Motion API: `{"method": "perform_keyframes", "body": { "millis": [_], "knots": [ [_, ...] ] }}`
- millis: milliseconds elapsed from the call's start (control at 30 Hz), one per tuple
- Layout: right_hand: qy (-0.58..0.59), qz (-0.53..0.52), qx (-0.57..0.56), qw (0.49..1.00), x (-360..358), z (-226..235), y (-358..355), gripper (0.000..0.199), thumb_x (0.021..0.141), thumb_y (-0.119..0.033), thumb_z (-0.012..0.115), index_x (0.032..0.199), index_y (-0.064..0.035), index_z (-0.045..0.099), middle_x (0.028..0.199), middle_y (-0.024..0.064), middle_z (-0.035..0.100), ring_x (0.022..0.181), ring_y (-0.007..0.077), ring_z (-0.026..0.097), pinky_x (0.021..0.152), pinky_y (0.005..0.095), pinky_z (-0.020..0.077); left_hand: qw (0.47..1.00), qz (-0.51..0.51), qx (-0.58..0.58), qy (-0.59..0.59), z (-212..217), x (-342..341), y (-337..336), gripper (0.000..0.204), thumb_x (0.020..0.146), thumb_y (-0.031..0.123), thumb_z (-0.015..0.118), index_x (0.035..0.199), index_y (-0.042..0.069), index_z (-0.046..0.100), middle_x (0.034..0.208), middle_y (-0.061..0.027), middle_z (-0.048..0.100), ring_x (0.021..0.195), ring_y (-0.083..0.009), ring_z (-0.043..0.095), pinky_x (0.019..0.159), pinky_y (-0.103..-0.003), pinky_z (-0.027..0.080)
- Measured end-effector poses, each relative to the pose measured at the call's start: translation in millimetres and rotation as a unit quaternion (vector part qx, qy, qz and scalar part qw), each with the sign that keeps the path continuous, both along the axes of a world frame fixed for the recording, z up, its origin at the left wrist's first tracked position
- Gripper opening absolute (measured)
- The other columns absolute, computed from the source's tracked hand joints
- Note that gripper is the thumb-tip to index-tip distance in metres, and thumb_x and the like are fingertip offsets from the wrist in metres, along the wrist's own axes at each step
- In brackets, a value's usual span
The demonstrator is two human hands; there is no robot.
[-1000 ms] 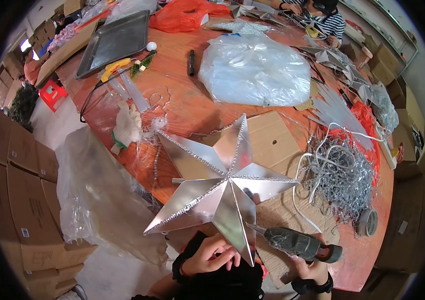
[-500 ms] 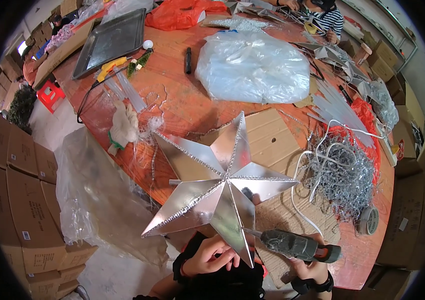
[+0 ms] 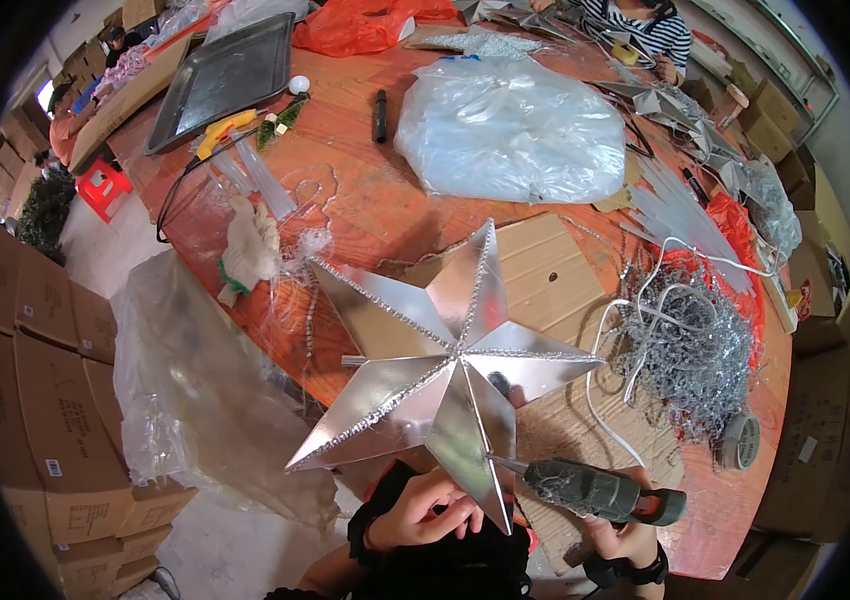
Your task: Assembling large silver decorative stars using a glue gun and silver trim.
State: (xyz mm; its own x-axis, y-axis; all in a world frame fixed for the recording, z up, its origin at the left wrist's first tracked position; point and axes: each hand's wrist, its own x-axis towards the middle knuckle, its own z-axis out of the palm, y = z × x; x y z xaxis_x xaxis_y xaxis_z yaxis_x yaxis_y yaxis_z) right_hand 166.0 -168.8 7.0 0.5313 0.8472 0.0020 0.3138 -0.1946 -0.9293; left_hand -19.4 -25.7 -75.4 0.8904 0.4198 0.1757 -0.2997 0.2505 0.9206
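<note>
At lower centre, the left hand point(image 3: 430, 510) pinches the silver star's point(image 3: 450, 365) bottom point. The right hand point(image 3: 617, 535) grips a glue gun point(image 3: 595, 490), its nozzle touching that point. Glitter trim already lines the star's ridges; this lower edge seems unfinished.

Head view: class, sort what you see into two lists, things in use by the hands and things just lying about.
In use:
silver star, held by left hand
glue gun, in right hand

Lying about:
tinsel heap
tape roll
clear bag
metal tray
cardboard sheet
</note>
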Motion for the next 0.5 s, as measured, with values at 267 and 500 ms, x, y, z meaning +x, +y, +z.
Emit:
{"method": "perform_keyframes", "body": {
  "millis": [267, 500],
  "knots": [
    [-0.021, 0.0, 0.001, 1.0, 1, 1, 0, 0.036, 0.062, -0.018, 0.071, 0.086, 0.0026, 0.054, 0.069, 0.0104, 0.061, 0.063, 0.0179, 0.061, 0.061, 0.0267, 0.047, 0.999, 0.024, 0.02, 0.039, 12, 4, 3, 0.012, 0.078, -0.008, 0.039, 0.087, -0.007, 0.048, 0.07, -0.0131, 0.058, 0.053, -0.0147, 0.059, 0.043, -0.021, 0.045],
    [-0.012, -0.029, 0.008, 0.999, -2, -2, -8, 0.037, 0.063, -0.018, 0.072, 0.086, 0.0032, 0.053, 0.071, 0.0104, 0.062, 0.064, 0.016, 0.06, 0.059, 0.0252, 0.0467, 0.998, 0.037, 0.024, 0.038, 13, 5, 0, 0.014, 0.078, -0.008, 0.038, 0.088, -0.006, 0.046, 0.072, -0.0133, 0.058, 0.054, -0.0139, 0.059, 0.044, -0.02, 0.045]
  ]
}}
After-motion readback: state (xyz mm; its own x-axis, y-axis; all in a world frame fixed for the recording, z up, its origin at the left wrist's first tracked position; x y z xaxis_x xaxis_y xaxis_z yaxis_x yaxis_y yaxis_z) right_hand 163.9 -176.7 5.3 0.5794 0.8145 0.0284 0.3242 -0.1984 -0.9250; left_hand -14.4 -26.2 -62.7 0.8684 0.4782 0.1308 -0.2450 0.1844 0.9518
